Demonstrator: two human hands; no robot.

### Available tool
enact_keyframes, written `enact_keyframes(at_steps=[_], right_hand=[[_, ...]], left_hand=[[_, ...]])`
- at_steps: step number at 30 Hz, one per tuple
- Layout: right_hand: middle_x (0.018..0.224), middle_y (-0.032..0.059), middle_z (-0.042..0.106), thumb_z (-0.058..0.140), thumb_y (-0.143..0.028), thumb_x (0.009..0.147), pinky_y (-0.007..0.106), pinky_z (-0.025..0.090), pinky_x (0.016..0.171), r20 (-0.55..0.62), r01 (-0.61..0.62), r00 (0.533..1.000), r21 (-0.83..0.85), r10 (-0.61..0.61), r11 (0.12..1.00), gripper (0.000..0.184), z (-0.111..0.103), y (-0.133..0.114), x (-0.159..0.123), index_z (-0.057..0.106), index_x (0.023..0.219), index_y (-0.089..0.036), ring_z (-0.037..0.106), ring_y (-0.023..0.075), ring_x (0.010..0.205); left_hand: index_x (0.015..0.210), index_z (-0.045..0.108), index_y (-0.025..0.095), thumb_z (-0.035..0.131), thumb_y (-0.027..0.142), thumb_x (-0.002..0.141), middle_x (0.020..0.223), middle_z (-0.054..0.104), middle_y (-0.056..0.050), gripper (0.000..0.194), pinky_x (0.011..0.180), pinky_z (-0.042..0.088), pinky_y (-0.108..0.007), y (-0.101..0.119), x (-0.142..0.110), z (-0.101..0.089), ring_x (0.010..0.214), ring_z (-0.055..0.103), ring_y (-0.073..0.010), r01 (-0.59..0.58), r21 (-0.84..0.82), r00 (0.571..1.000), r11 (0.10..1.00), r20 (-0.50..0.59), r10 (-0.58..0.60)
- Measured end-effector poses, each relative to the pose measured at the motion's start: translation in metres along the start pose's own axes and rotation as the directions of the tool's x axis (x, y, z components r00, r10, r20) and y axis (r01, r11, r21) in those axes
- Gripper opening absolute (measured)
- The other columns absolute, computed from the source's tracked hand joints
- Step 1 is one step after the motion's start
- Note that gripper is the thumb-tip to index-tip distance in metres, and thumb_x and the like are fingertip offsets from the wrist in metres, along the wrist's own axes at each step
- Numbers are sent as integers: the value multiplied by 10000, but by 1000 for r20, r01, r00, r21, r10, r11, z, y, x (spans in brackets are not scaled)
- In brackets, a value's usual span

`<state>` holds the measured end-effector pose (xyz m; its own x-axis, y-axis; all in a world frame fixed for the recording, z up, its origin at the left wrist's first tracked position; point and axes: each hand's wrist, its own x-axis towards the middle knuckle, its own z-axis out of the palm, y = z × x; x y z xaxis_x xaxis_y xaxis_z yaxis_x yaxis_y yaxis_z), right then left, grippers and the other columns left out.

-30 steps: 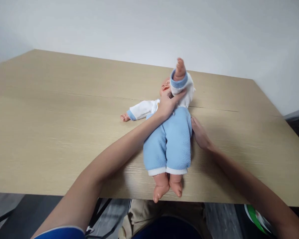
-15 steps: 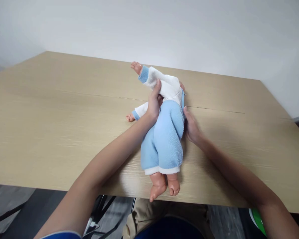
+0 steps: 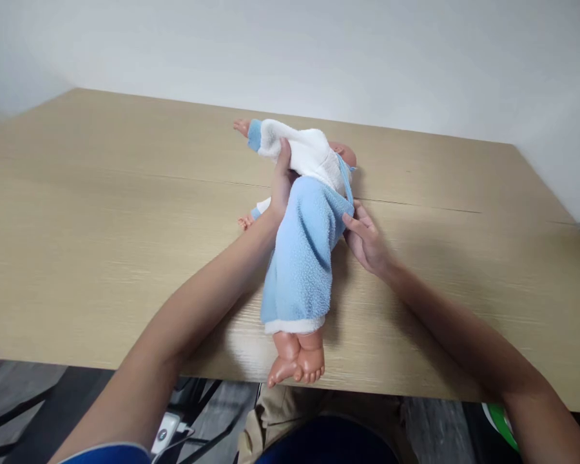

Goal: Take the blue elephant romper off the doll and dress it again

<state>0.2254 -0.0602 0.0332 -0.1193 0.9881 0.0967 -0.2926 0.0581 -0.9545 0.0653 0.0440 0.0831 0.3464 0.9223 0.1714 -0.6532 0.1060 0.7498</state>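
A baby doll (image 3: 303, 238) in a white top and light blue fleece trousers lies tilted on its side over the table, feet toward me. Its head is turned away at the far end and shows only in part. My left hand (image 3: 284, 180) grips the doll's chest side, thumb up near the raised arm; its other fingers are hidden under the body. At the doll's back, my right hand (image 3: 365, 238) pinches the blue trouser waist near the strap between thumb and fingers. The doll's lower arm sticks out beyond my left wrist.
The light wooden table (image 3: 125, 258) has a seam running across it and meets a white wall (image 3: 290, 58) behind. Below the front edge are dark metal legs, a white device with a cable (image 3: 165, 433) and a green object (image 3: 502, 425) at lower right.
The doll has rolled further onto its side and shifted left, showing more of its back and head. My left hand moved left with it; my right fingers have closed on the trouser waist.
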Motion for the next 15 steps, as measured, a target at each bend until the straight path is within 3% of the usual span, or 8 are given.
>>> enact_keyframes(at_steps=[4,7,10,13,15], right_hand=[[1215,33,799,932,-762,819,477,530,1255,50,-25,998,-14,26,1000,567,-3,6,2,701,1115,-338,688,309,1322],[1219,28,793,896,-791,856,461,513,1272,92,-43,995,-18,44,999,547,-3,12,2,738,1118,-337,697,290,1298],[1086,9,738,833,-802,916,431,552,1178,115,-23,993,-88,34,996,505,-5,16,3,725,1049,-327,699,254,1141],[991,11,635,719,-787,1016,407,572,1063,121,44,993,-251,-14,967,492,-8,17,3,684,963,-300,646,228,1001],[1066,38,616,694,-774,1037,408,563,1074,88,105,993,-355,-79,929,502,-8,18,4,678,931,-284,633,236,1068]], left_hand=[[1484,628,33,154,766,1192,1357,804,-159,921,1337,468,-660,2,8,-14,1587,628,-384,49,-93,999,994,26,-47],[1476,667,71,89,783,1174,1431,794,-158,965,1354,447,-686,7,11,-23,1610,603,-360,62,-48,996,997,74,-59],[1502,671,83,75,747,1181,1477,780,-149,948,1372,418,-696,13,8,-23,1648,557,-337,44,5,995,999,93,-44],[1516,671,115,107,733,1179,1511,773,-108,902,1393,389,-696,18,0,-15,1619,576,-303,59,44,997,997,41,-61],[1517,679,165,274,763,1172,1542,757,-95,801,1378,435,-665,20,-8,-10,1539,632,-289,69,119,997,990,-49,-63]])
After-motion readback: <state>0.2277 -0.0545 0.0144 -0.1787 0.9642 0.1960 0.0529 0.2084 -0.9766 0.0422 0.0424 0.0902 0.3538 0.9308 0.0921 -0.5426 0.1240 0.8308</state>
